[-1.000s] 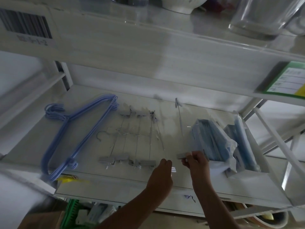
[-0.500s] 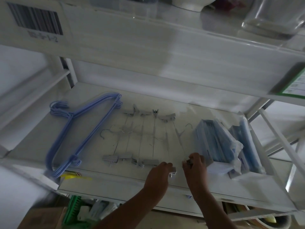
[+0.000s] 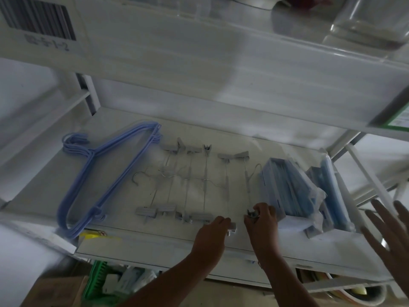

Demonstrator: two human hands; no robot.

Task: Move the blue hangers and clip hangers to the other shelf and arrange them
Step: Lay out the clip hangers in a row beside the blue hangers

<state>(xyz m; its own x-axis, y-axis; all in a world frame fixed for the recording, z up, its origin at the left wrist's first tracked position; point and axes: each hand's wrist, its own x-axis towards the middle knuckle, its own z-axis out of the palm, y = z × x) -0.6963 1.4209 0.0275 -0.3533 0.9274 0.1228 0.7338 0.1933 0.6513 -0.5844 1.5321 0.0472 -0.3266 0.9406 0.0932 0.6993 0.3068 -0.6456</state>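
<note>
A white shelf [image 3: 124, 220] was seen from above, with another shelf board close over it. On its left part a stack of blue hangers [image 3: 104, 180] was laid flat, the hooks turned to the left rear. Just beside them, in the middle of the shelf, the clip hangers [image 3: 188, 182] were set out side by side, their thin wire bars running from back to front and a grey clip at each end. The wire hooks were crossed over each other in the middle, so the exact number could not be counted.

The left hand [image 3: 212, 231] was placed at the front edge of the shelf, and its grip was closed on the near clip [image 3: 232, 227] of one clip hanger. The right hand [image 3: 262, 218] was held just beside it, its grip pinched on the near clip [image 3: 252, 213] of the last hanger [image 3: 247, 180] in the row. The far clips of these two hangers were lying next to each other at the back.

To the right of the row, touching the last hanger's hook, blue packets in plastic wrap [image 3: 292, 191] were stacked. At the right edge of the view, blurred fingers of another hand [image 3: 389, 233] were spread open.
</note>
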